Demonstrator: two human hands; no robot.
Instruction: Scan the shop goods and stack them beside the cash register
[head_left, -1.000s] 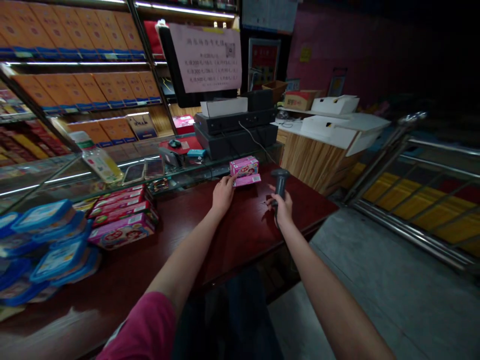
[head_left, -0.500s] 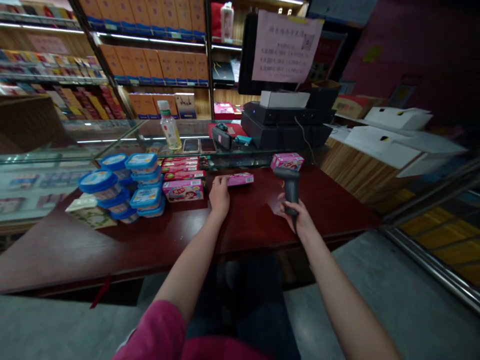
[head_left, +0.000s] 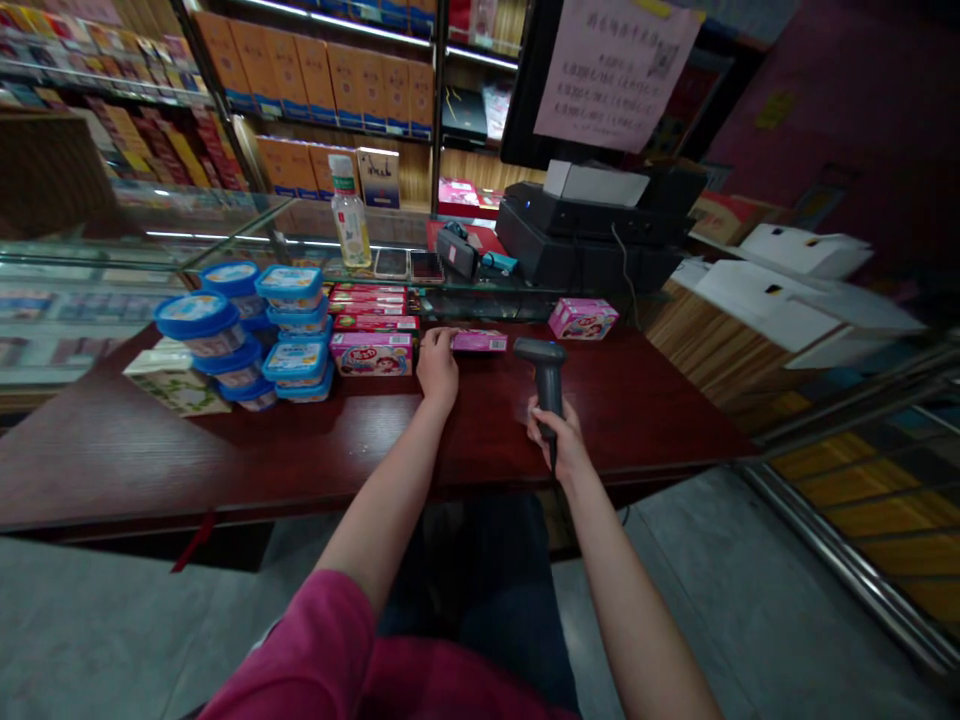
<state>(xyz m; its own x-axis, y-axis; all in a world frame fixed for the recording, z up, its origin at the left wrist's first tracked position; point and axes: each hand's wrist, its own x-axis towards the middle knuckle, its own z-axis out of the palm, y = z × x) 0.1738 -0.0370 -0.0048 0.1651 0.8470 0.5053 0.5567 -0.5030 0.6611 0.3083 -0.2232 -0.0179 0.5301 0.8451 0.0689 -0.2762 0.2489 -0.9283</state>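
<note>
My left hand [head_left: 438,368] is closed on one end of a flat pink box [head_left: 480,342] on the dark red tabletop [head_left: 480,430]. Its fingertips are partly hidden behind the hand. In my right hand [head_left: 556,432] is a grey handheld barcode scanner [head_left: 549,385], gripped by its handle, its head toward the left near the box. Just left of my left hand are a pink box with a cartoon face [head_left: 373,356] and several red boxes [head_left: 367,305]. Another pink box [head_left: 583,319] stands farther right.
Blue-lidded tubs [head_left: 296,360] are stacked at the left beside a pale green box [head_left: 178,380]. Behind the tabletop, a bottle [head_left: 350,220] and phones [head_left: 426,266] rest on a glass counter. A black cash drawer [head_left: 589,245] and white boxes [head_left: 787,300] stand at the right.
The scanner in my right hand has moved left, closer to the pink box. My left hand stays on that box. The camera view has tilted down slightly.
</note>
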